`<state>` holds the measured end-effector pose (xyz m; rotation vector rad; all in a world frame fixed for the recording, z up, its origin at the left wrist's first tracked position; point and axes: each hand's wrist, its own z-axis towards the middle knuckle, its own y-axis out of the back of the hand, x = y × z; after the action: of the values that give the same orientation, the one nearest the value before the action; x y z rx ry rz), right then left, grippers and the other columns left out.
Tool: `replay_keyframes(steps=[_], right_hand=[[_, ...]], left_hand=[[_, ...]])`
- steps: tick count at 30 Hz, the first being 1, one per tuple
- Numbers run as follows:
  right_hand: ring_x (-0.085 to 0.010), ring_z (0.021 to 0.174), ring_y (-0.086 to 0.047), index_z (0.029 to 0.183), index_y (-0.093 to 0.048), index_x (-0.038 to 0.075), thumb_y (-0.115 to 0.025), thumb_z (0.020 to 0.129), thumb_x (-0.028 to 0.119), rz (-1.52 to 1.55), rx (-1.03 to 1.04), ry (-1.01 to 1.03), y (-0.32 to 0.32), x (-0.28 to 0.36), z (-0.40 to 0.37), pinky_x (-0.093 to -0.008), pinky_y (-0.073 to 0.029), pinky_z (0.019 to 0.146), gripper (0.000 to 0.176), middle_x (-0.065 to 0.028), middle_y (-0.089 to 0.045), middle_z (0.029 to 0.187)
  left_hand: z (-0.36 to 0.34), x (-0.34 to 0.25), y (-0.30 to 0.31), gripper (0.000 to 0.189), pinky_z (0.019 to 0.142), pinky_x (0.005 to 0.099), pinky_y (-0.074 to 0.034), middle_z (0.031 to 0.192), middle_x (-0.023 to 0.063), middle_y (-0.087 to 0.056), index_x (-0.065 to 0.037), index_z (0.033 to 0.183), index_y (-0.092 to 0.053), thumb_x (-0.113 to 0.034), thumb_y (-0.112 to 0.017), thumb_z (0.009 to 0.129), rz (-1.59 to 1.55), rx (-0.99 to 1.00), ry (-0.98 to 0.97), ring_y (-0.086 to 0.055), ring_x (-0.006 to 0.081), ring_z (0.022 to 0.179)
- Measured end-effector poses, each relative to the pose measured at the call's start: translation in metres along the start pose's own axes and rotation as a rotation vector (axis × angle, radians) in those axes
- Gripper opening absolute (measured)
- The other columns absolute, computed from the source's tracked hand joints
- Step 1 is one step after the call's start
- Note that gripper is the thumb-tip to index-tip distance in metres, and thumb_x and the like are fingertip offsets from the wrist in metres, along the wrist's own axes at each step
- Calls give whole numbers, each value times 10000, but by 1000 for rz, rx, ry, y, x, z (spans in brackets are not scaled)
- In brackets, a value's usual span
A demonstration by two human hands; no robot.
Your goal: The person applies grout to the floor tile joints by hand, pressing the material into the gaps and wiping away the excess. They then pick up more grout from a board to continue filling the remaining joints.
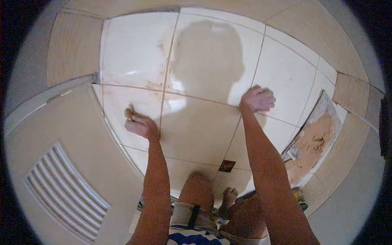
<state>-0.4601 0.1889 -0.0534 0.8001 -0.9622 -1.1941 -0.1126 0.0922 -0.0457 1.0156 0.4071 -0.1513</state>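
While the left hand [141,125] pinches a small, tan, crumpled pad [129,111] (cloth or sponge, I cannot tell) over glossy white floor tiles [281,77], the right hand [258,99] curls closed, any contents hidden; this looks like wiping, and another stroke calls for a firm pinch.

1. I saw smooth, glossy floor tiles [132,51] mid-frame, catching white highlights.
2. The tan scrap [129,112] in my left hand [141,127] looked matt; cloth or sponge, I couldn't tell.
3. The panel [74,49], upper left, had wood-like grain.
4. The slatted vent [65,194], lower left, looked smooth.
5. Powdery, rough residue [312,136] coated a sheet [321,102] at right.
6. My shorts [181,209], bottom centre, were matt cloth.
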Motion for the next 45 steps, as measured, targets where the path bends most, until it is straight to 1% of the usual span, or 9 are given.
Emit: replay_keyframes(steps=[7,14,19,22,24,31,41,43,45], right_hand=[[-349,856,-443,895,-543,54,-517,772,252,41,89,136,6,-3,4,-494,-352,690,234,-163,-459,892],[-346,883,-425,926,-511,73,-516,773,256,-52,107,38,-5,1,-2,-497,-350,707,238,-158,-434,954],[-351,938,-421,1027,-492,76,-533,810,273,-123,113,90,-16,-17,-10,-516,-368,728,296,-149,-419,1013],[-355,940,-416,1049,-485,61,-498,839,296,-219,-105,284,-21,-21,-10,-512,-359,747,315,-160,-417,1019],[-369,951,-386,1111,-462,51,-441,884,355,-65,170,127,-7,-15,-8,-517,-332,772,380,-174,-408,1041],[-379,980,-386,1102,-451,41,-406,892,375,-74,270,83,-8,-15,-5,-529,-334,799,398,-193,-406,1077],[-419,1031,-401,1015,-471,31,-451,855,380,-31,281,24,-7,-16,-10,-584,-340,816,385,-227,-417,1100],[-418,1020,-405,1008,-473,31,-458,848,378,-32,265,43,-3,-13,-8,-584,-344,810,383,-225,-419,1094],[-425,1020,-405,1054,-478,26,-449,861,374,-53,366,-12,1,-9,-3,-592,-340,820,399,-229,-417,1112]], left_hand=[[-1,2,4,421,851,494,-399,1054,289,-501,118,1061,-455,-289,-363,1004,-126,70,2,-506,404,960],[21,-10,-2,325,987,406,-403,1258,288,-476,110,1119,-400,-192,-367,1003,-422,3,410,-521,332,1131],[67,-143,-32,277,877,372,-416,1021,143,-570,43,1042,-563,-210,-507,943,-738,278,-38,-521,218,919],[89,-157,-73,266,872,381,-445,1031,149,-624,9,1089,-608,-184,-516,930,-655,409,-155,-570,262,942],[108,-163,-93,227,848,394,-470,1028,142,-656,-21,1057,-639,-155,-542,902,-486,375,-495,-595,299,941],[114,-181,-108,229,837,390,-442,991,147,-647,-42,1026,-647,-54,-607,801,-340,403,-808,-575,312,905],[125,-203,-68,327,726,435,-454,850,144,-631,-32,1042,-633,4,-617,717,-224,682,-857,-563,337,721],[122,-210,-88,311,722,436,-459,808,165,-613,-11,1026,-625,19,-595,719,-409,489,-726,-564,339,671],[88,-173,-111,253,814,428,-491,1028,151,-656,-79,1066,-624,-56,-620,815,-239,372,-860,-622,353,895]])
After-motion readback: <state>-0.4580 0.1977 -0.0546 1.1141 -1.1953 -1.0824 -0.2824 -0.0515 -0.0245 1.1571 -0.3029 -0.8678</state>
